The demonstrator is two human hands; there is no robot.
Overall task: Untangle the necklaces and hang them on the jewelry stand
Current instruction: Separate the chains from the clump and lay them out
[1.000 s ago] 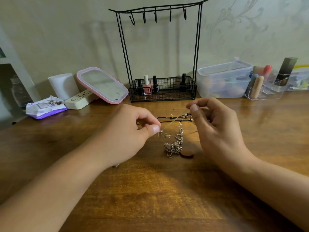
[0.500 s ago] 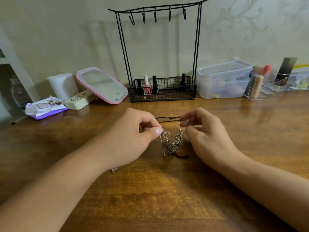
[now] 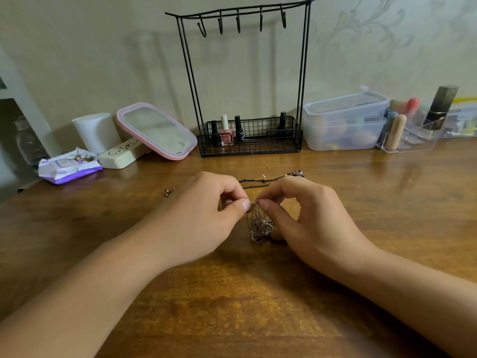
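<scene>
Head view, the only 1. Both hands meet mid-table. L hand [image 3: 206,218] pinches thumb to forefinger on the top of the chain clump [image 3: 259,224]; R hand [image 3: 307,220] pinches the same spot from the other side, fingertips nearly touching. Other fingers of both are curled in. The clump hangs from the pinch down to the table [image 3: 232,306], its low end touching or just above the wood; can't tell which.

Just behind the hands lies a dark cord [image 3: 254,180], running to a small pendant [image 3: 296,173] on the R. A small loose bit [image 3: 169,191] sits on the wood to the L, apart from the rest; too small to name.

Stand [image 3: 245,81] is at the back against the wall, well apart from the hands.

Handling, as I judge it: the chain is very light, limp, fine-linked and prob. easy to kink or snap if yanked. Best hold is a fingertip pinch on 1 strand near the knot, teasing loops apart w/ small pulls, not on the whole clump. The cord looks soft, less fragile; lift by the cord, not the pendant.

Counts: 2 hands, 1 chain clump (no. of chains in it can't be told), 1 cord necklace, maybe doubled, 1 stand w/ 5 hooks [image 3: 238,23], all bare. 4 polish bottles [image 3: 227,130] in its basket.
</scene>
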